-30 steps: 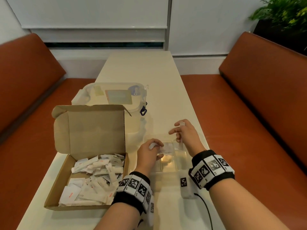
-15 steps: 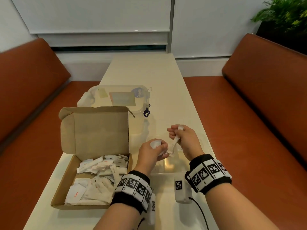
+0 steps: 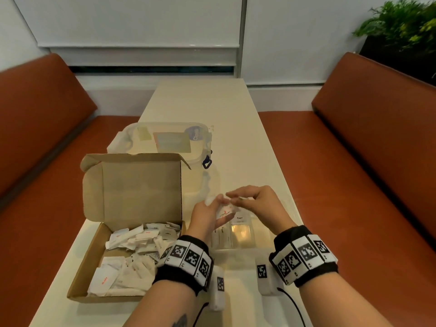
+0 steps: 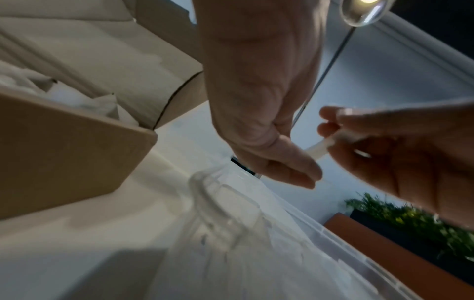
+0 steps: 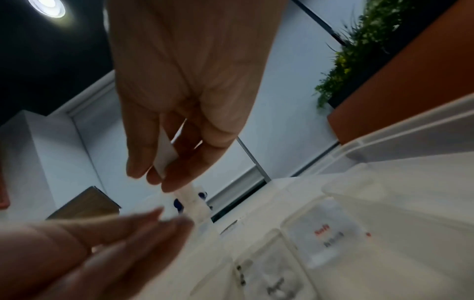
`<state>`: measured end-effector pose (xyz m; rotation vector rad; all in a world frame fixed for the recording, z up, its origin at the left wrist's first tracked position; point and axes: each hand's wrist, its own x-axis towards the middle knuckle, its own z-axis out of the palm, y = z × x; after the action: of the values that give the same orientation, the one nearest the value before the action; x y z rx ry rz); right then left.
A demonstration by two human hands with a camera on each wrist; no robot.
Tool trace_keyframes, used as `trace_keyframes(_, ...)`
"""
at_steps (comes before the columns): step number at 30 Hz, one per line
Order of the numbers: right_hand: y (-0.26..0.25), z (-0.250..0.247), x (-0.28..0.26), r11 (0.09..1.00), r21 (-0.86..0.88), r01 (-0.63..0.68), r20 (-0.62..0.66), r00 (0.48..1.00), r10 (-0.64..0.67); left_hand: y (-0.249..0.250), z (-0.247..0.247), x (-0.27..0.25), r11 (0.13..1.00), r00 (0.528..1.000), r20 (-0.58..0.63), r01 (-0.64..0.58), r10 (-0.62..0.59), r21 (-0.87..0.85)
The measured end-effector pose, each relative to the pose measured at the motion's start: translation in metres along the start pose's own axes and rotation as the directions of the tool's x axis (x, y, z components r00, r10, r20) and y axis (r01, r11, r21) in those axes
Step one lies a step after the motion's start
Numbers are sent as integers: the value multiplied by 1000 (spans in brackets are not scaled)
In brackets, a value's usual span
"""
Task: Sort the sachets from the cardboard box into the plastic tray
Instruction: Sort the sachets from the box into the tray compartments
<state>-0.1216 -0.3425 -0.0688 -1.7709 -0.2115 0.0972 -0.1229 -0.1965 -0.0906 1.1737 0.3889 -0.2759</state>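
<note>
An open cardboard box (image 3: 81, 272) at the front left holds several white sachets (image 3: 132, 249). Right of it lies the clear plastic tray (image 3: 240, 247) with labelled compartments, also in the right wrist view (image 5: 333, 219). My left hand (image 3: 211, 210) hovers over the tray's left part and holds a few white sachets (image 3: 225, 210) with red print. My right hand (image 3: 241, 199) meets it from the right, its fingertips (image 5: 164, 178) pinching a narrow white sachet (image 5: 165, 156). In the left wrist view this sachet (image 4: 316, 151) runs between my left thumb (image 4: 295, 168) and the right hand (image 4: 384, 154).
A clear lidded plastic container (image 3: 165, 142) stands behind the box's raised lid (image 3: 132, 190). Orange benches (image 3: 354, 161) flank the narrow cream table (image 3: 212, 102). A plant (image 3: 401, 27) is at the far right. A small white device with a cable (image 3: 266, 277) lies near my right wrist.
The right hand has left the tray's far compartment and come left to meet the left hand. The left hand has uncurled somewhat, showing the sachets it holds.
</note>
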Motion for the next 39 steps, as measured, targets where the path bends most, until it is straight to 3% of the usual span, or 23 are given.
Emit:
trace_keyframes(2, 6, -1, -4, 1000, -21, -17, 58, 998, 19, 1, 0, 0, 999, 999, 36, -32, 32, 5)
trace_keyframes(6, 16, -4, -10, 999, -7, -49, 140, 989, 50, -3, -2, 5, 951, 996, -38, -62, 77, 303)
trace_keyframes(10, 17, -6, -11, 996, -23, -87, 232, 969, 90, -5, 0, 5, 958, 995, -23, -83, 93, 274)
trace_keyframes(12, 17, -8, -11, 997, -9, -79, 182, 980, 80, -3, 2, 7, 955, 989, -37, -129, 144, 266)
trace_keyframes(15, 20, -5, -8, 976, 171, -131, -20, 990, 136, -1, 4, 8, 967, 982, -23, -179, 186, 180)
trace_keyframes(17, 22, -1, -6, 972, 181, -149, -117, 978, 171, 2, 5, 9, 961, 975, -25, -215, 222, 174)
trace_keyframes(23, 31, -2, -1, 979, 130, -158, -175, 968, 179, 5, 2, 11, 949, 954, -59, -285, 295, 136)
trace_keyframes(27, 36, 1, 2, 970, -70, -232, -65, 972, 227, 6, 2, 11, 934, 948, 8, -316, 319, 170)
trace_keyframes(34, 30, 7, 6, 983, 39, -181, -153, 971, 184, 6, 6, 8, 902, 930, 105, -367, 352, 226)
trace_keyframes(39, 28, 4, 6, 979, -10, -204, -88, 975, 203, 2, 6, 8, 885, 925, 99, -380, 367, 268)
